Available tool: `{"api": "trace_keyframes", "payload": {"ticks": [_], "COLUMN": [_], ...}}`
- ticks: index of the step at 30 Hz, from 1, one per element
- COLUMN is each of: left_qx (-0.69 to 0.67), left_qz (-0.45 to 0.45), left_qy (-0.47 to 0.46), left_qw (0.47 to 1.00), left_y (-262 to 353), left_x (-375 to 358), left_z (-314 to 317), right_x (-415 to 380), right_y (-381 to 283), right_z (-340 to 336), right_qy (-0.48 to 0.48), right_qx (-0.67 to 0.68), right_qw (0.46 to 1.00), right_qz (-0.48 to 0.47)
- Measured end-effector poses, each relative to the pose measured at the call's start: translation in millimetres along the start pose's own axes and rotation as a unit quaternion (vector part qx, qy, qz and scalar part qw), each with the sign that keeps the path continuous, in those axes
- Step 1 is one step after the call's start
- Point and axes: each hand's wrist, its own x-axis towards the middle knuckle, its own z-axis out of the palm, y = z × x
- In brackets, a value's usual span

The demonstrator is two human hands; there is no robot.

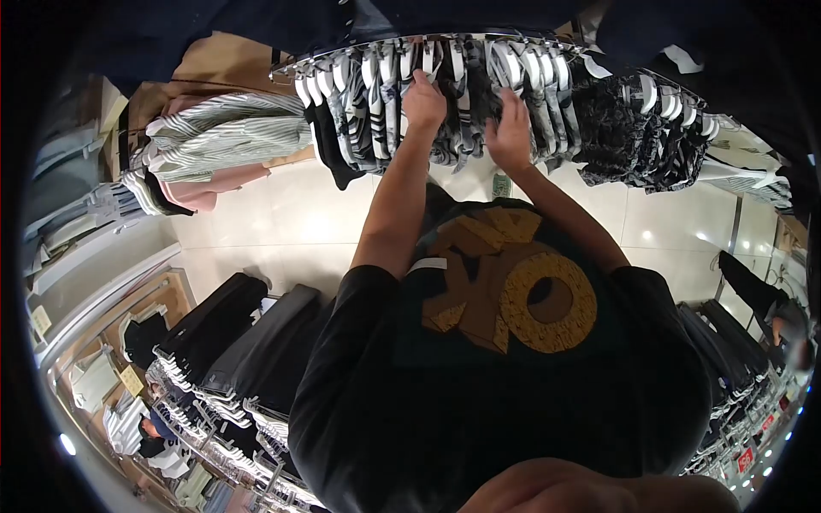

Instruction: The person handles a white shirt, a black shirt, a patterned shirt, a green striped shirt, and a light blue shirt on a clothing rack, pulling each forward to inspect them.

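Note:
Patterned grey, black and white garments (385, 120) hang close together on white hangers (369, 68) from a metal rail (410, 40). My left hand (425, 104) is at the top of one garment, just below its hanger, with the fingers curled in against it. Its fingertips are partly hidden. A little to the right and lower, my right hand (510, 132) rests against the side of the patterned garments (547, 120). Its fingers are stretched upward and the thumb stands apart. Between the hands, several dark patterned pieces (466, 103) hang down.
Striped garments (231, 128) hang at the left and black patterned ones (641, 128) at the right. Behind me are racks of dark trousers (235, 329). Pale floor tiles (299, 222) show below the rail. A person (158, 427) is at the lower left.

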Motion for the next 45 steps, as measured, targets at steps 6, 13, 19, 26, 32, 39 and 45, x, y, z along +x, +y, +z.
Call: {"api": "trace_keyframes", "payload": {"ticks": [6,13,19,26,32,39,45], "left_qx": [0.012,0.022,-0.012,-0.100,-0.121,-0.182,-0.185], "left_qz": [-0.028,-0.009,0.062,0.147,0.092,0.050,0.066], "left_qy": [-0.084,-0.157,-0.246,0.178,0.116,-0.105,-0.146], "left_qw": [0.996,0.987,0.967,0.968,0.982,0.976,0.970], "left_y": [-42,-66,-29,-78,-96,-112,-131], "left_x": [-1,6,-4,-20,-17,-26,-41], "left_z": [-44,-50,-41,-81,-93,-73,-84], "right_x": [21,30,4,48,28,44,75], "right_y": [-9,22,-45,-45,-37,-76,-87], "right_z": [83,70,65,109,110,175,168], "right_qy": [-0.102,-0.248,0.041,-0.285,0.040,-0.107,-0.197], "right_qx": [-0.003,-0.173,-0.087,-0.049,-0.059,-0.021,0.005], "right_qw": [0.983,0.920,0.981,0.899,0.960,0.983,0.950], "right_qz": [0.154,0.250,0.168,0.330,0.271,0.149,0.241]}}
